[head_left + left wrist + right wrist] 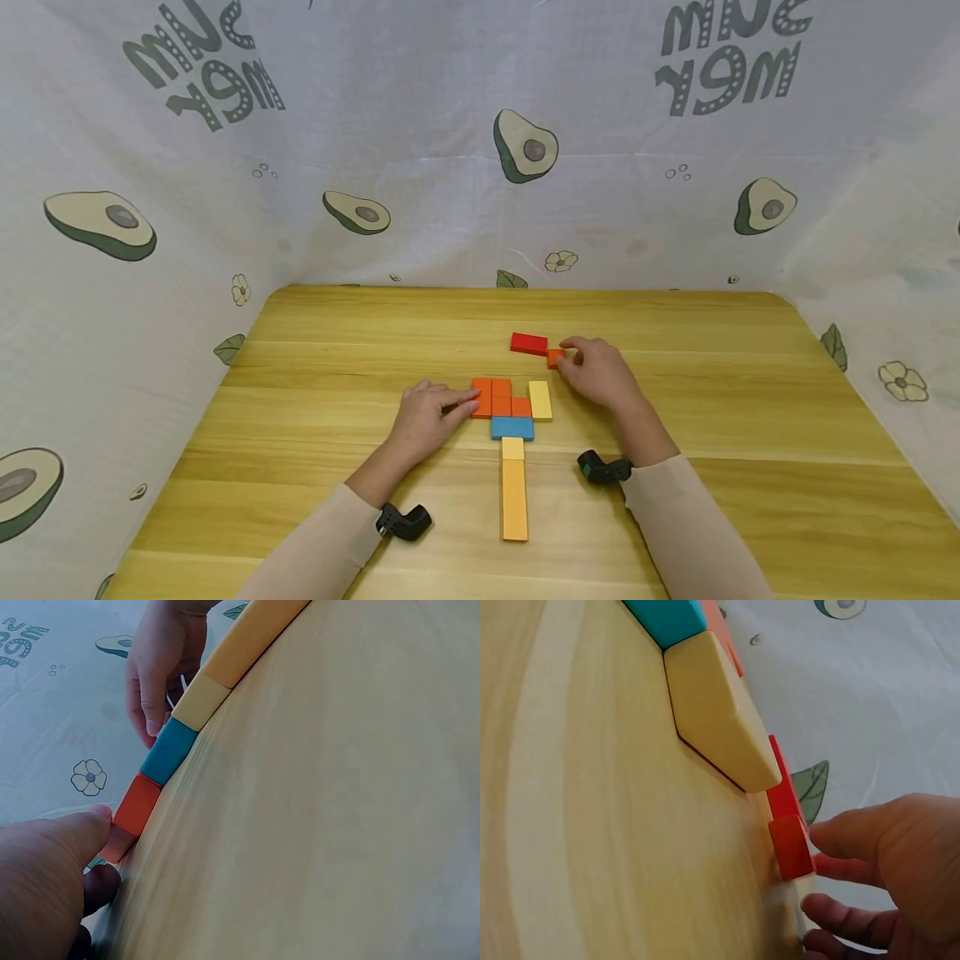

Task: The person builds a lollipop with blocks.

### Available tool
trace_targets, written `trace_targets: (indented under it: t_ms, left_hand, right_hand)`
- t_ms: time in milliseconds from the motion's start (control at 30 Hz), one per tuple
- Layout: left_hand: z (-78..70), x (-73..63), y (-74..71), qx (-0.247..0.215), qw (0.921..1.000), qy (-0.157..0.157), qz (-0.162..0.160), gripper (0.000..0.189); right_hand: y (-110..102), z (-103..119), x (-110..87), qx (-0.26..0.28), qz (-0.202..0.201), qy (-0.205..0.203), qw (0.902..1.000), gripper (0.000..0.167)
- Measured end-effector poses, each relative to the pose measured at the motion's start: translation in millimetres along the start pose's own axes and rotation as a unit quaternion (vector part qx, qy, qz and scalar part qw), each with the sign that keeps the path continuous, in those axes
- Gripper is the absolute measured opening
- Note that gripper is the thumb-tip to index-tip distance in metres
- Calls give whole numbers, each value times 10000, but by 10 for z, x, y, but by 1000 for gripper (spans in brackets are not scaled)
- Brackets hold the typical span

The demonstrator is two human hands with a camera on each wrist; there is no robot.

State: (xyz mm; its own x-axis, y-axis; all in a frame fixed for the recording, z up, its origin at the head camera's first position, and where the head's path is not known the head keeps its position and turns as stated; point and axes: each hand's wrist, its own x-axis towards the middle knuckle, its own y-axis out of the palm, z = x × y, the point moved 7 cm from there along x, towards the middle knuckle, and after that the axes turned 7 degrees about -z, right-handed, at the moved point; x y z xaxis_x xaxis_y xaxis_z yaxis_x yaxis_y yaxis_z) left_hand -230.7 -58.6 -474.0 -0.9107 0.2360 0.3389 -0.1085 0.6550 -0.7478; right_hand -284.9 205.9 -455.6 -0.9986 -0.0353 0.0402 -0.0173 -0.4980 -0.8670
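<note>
At the left edge of an upright orange block (482,398), my left hand (427,421) touches with its thumb and index finger. More orange blocks (501,388) lie against it, with a blue block (512,428) below them and a pale yellow block (540,400) to their right. My right hand (600,375) is beside a small orange block (555,358), the thumb tip right at its side and the other fingers spread apart in the right wrist view. A red block (528,343) lies just left of that small block.
Below the blue block come a small light yellow block (513,448) and a long yellow-orange block (514,500), pointing toward me. All lie flat on the wooden table (337,333). A white cloth (420,100) printed with avocados hangs behind and at both sides.
</note>
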Motion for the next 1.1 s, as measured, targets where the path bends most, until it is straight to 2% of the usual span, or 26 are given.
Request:
trace_targets:
  t_ms: [500, 767, 1100]
  left_hand:
    - [4, -5, 5, 40, 10000, 22, -14, 27]
    - [-6, -5, 4, 46, 10000, 24, 14, 26]
    - [-5, -5, 11, 62, 10000, -40, 67, 26]
  right_hand:
    - [18, -37, -3, -19, 358, -113, 9993, 37]
    - [-21, 26, -31, 126, 588, -15, 9982, 37]
    - [42, 280, -87, 569, 846, -659, 9926, 30]
